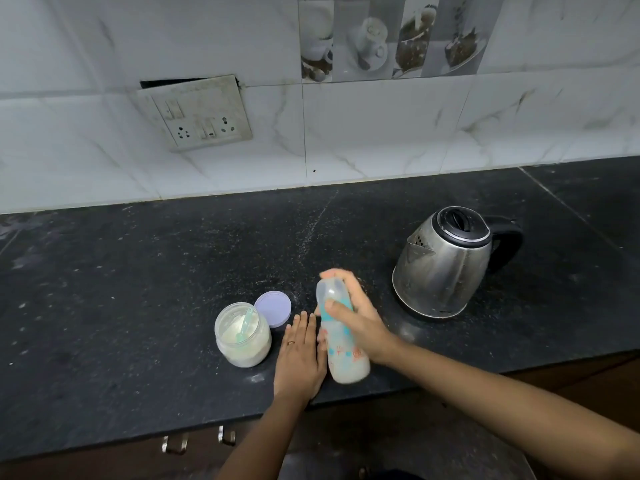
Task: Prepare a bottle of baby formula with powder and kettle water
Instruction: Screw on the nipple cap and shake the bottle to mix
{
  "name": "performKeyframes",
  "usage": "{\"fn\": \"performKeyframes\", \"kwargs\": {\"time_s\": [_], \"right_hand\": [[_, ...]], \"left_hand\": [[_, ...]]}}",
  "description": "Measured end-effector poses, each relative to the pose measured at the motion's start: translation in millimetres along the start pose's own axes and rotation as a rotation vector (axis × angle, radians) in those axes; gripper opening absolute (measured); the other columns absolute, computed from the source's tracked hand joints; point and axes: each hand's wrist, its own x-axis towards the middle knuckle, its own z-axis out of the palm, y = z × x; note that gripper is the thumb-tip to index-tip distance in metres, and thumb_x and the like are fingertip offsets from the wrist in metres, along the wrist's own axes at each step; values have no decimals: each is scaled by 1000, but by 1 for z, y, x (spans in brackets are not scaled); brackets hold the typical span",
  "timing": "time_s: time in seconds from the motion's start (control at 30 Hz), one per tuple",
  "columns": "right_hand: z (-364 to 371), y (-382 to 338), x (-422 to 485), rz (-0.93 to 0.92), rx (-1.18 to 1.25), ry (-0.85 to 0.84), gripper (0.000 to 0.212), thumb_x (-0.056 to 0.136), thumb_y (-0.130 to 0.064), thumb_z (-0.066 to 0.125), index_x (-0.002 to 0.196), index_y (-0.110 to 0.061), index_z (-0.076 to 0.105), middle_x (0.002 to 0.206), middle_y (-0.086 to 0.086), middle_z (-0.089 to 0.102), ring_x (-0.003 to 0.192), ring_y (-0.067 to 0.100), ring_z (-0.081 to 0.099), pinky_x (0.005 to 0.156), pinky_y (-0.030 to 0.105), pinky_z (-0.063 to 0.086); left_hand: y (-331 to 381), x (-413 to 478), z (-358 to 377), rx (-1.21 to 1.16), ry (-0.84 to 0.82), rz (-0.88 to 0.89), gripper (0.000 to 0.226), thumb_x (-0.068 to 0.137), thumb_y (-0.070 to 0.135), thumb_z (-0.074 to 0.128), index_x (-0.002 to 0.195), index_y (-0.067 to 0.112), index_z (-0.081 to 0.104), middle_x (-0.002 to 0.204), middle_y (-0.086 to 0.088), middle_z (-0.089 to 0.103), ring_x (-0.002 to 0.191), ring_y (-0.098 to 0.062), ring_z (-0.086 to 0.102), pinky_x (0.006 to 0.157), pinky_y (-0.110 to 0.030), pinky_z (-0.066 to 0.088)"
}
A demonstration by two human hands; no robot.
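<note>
- Right hand (358, 318) holds the baby bottle (346, 362) up off the desk (138, 289), near its front edge. Fingers are curled round the upper half, with the thumb across the teal collar.
- The bottle is tilted, its clear-capped top pointing away from the person and its base towards them. Milky white liquid fills the body. Its outline is a little blurred.
- Left hand (299, 358) lies palm down on the desk, fingers straight and close together, gripping nothing. There is a ring (292, 342) on one finger. The hand sits between jar and bottle, just beside the bottle; I cannot tell whether they touch.
- The powder jar (242, 344) stands open, left of the left hand, part full of pale powder. A teal scoop (246, 323) stands in it.
- The jar's lilac lid (273, 308) lies flat on the desk just behind the jar.
- The steel kettle (443, 268) stands upright, well to the right, with its black lid closed, spout to the left and handle to the right.
- A switch and socket plate (197, 114) hangs crooked on the tiled wall (381, 133).
- Metal drawer handles (176, 445) show below the desk edge.
</note>
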Motion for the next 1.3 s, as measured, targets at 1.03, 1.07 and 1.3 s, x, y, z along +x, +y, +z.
{"fn": "performKeyframes", "kwargs": {"time_s": [1.03, 1.07, 1.3], "right_hand": [[-2, -24, 41, 226, 620, 275, 66, 81, -40, 63, 139, -15, 45, 85, 9, 68, 71, 21, 70, 63, 31, 58], [-3, -25, 42, 221, 585, 264, 66, 83, -41, 61, 140, -14, 44, 90, 9, 70, 75, 21, 72, 65, 31, 58], [-16, -35, 49, 283, 666, 174, 53, 91, -45, 56, 139, -22, 48, 102, 10, 72, 77, 23, 71, 65, 36, 59]], "left_hand": [[0, -2, -2, -16, 7, -41, 71, 91, 46, 7, 151, 11, 20, 160, -7, 13, 147, -14, 3, 117, -27, -7], [2, 0, -3, -14, 6, -35, 71, 90, 46, 6, 151, 11, 19, 160, -7, 13, 147, -15, 2, 117, -27, -7], [4, 2, -5, -11, 19, -28, 71, 91, 46, 8, 151, 11, 19, 159, -6, 14, 147, -14, 3, 116, -26, -8]]}}
